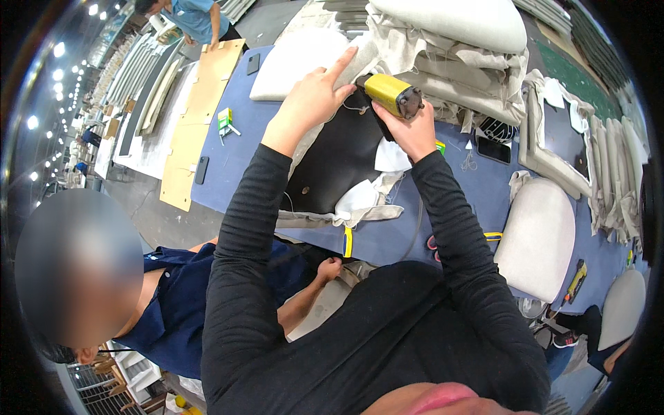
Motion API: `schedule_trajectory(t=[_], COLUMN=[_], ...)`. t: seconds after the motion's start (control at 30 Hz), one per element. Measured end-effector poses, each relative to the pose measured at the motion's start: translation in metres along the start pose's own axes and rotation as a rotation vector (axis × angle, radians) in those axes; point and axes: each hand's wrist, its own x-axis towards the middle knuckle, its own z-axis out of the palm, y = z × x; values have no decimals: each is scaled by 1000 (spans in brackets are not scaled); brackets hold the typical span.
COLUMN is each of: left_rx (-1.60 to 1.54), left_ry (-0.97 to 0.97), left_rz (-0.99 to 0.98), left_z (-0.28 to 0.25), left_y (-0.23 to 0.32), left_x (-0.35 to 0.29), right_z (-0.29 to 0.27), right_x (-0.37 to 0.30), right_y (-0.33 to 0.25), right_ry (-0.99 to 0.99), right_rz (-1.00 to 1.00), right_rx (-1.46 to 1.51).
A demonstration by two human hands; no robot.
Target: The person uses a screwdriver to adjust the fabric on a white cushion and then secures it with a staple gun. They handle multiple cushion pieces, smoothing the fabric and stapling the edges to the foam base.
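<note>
My right hand (411, 133) is closed around the handle of a yellow staple gun (389, 93), whose nose points left toward my left hand. My left hand (315, 100) rests on the far edge of a chair panel (335, 159), index finger stretched out and thumb apart from it. Between that finger and thumb runs a strip of beige fabric (362, 63). The panel has a black face, and beige fabric is folded over its border. White flaps (357, 198) and loose fabric lie at its near right corner. My left hand's other fingers are partly hidden.
Fabric-covered cushions (456, 76) are piled beyond the panel. A beige cushion (536, 238) and a second staple gun (575, 282) lie at right. Phones, including a black one (494, 151), rest on the blue table (263, 166). A person in dark blue (169, 311) is close at left.
</note>
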Motion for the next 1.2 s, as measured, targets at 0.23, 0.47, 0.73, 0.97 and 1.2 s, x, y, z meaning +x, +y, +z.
schedule_trajectory(t=[0.23, 0.47, 0.73, 0.97, 1.2], left_rx=[-1054, -653, -203, -317, -358], left_ry=[-308, -88, -57, -104, -101], left_rz=[-420, -175, -175, -63, -53], left_z=[-5, 25, 19, 15, 18], left_y=[-64, -88, -60, -76, -83], left_x=[7, 25, 45, 36, 33], right_z=[3, 26, 35, 39, 40], right_x=[-21, -30, -27, -26, -29], right_y=[-1, -6, 7, 17, 15], right_ry=[-106, -169, -179, -136, -131], right_rz=[-24, -22, -78, -43, -6], right_rx=[77, 89, -17, 47, 64])
